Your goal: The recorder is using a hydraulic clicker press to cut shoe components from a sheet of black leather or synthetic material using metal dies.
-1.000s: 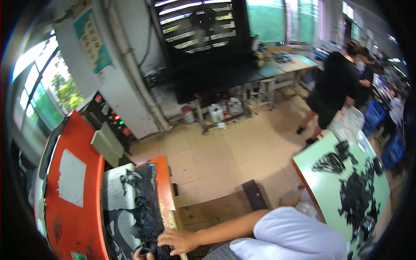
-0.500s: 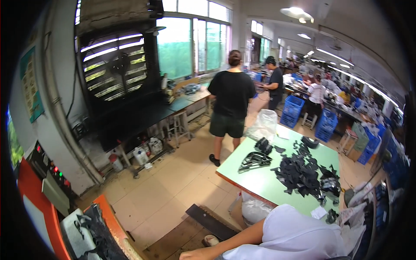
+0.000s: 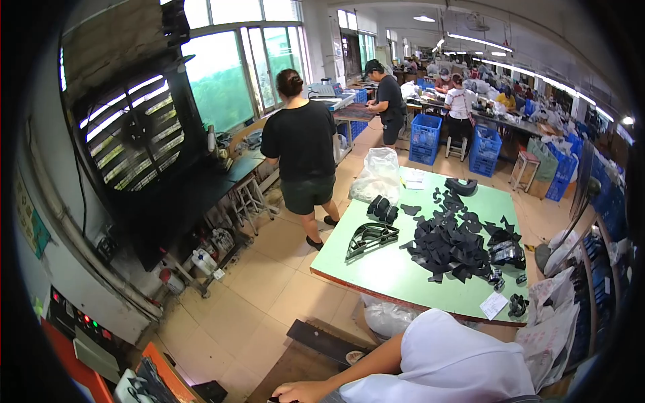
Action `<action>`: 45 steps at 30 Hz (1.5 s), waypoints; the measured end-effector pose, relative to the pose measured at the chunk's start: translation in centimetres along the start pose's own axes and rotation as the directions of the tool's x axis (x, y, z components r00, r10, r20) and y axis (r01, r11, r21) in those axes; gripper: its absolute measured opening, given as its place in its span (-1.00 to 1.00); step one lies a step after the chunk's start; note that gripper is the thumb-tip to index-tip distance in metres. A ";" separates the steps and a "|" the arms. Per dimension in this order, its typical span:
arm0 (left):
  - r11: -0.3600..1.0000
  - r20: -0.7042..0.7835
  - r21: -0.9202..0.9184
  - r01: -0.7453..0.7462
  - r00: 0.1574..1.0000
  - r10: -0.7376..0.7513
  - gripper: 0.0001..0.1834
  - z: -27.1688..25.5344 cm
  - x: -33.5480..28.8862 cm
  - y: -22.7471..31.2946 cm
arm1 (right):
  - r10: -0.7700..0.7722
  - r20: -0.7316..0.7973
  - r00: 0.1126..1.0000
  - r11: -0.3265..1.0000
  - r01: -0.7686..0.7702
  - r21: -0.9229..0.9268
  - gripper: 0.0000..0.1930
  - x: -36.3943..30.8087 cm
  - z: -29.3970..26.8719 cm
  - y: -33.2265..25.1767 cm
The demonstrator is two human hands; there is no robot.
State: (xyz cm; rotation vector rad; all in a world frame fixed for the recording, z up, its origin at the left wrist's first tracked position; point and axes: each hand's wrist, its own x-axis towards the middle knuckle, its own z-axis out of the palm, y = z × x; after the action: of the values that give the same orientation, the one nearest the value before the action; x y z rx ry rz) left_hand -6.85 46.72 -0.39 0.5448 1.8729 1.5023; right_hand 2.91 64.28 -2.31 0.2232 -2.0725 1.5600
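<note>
6 o'clock: bare right hand [image 3: 299,391], part-curled, cannot tell its hold | 7: limp black strips [image 3: 149,384] | 4: jagged, flat black scraps [image 3: 447,245]

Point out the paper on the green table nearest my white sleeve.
The slip left of the small black clump; the other paper lies farther off, beside the plastic bag.

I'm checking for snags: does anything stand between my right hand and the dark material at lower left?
In this view, the orange edge and a dark object lie between your right hand and the dark material; depth is unclear.
</note>
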 end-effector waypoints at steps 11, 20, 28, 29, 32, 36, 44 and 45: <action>0.995 -0.123 0.097 -0.015 0.992 0.027 -0.82 8.5 3.9 4.2 | 0.223 -0.399 0.889 0.959 -0.273 -0.074 -0.64 -2.7 -8.4 -1.4; 0.989 0.065 0.151 -0.012 0.998 0.002 -0.83 11.4 3.7 4.7 | 0.375 -0.085 0.923 0.909 -0.384 -0.162 -0.47 -5.1 -9.3 1.6; 0.895 0.281 0.087 -0.437 0.873 0.399 -0.91 9.4 4.8 -0.2 | 0.337 0.000 0.942 0.919 -0.329 -0.218 -0.58 -5.2 -8.8 1.7; 0.897 0.277 0.087 -0.434 0.875 0.397 -0.91 9.5 4.4 -0.4 | 0.346 0.055 0.937 0.905 -0.318 -0.283 -0.60 -5.2 -8.8 1.6; 0.927 0.277 -0.222 0.302 0.931 -0.237 -0.88 10.0 3.1 0.5 | 0.534 0.096 0.840 0.823 -0.491 -0.285 -0.60 -7.5 -9.7 3.3; 0.981 0.361 -0.093 0.171 0.924 -0.126 -0.83 8.8 3.3 -2.4 | 0.628 -0.195 0.753 0.729 -0.657 -0.191 -0.53 -13.2 -13.7 6.8; 0.959 0.199 0.236 0.158 0.958 -0.207 -0.72 1.6 5.1 -10.1 | 0.449 -0.880 -0.153 -0.180 -0.980 0.079 -0.48 -42.4 -24.9 11.2; 0.943 0.168 0.287 0.167 0.961 -0.221 -0.71 0.2 4.8 -10.5 | 0.243 -0.942 -0.230 -0.130 -0.970 0.203 -0.49 -45.3 -25.6 10.2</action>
State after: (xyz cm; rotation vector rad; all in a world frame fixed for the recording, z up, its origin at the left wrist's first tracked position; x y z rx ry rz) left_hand -9.10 47.52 -11.73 0.5906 1.9223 1.0317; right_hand 44.79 83.21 -28.82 -2.3657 -1.5199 0.5095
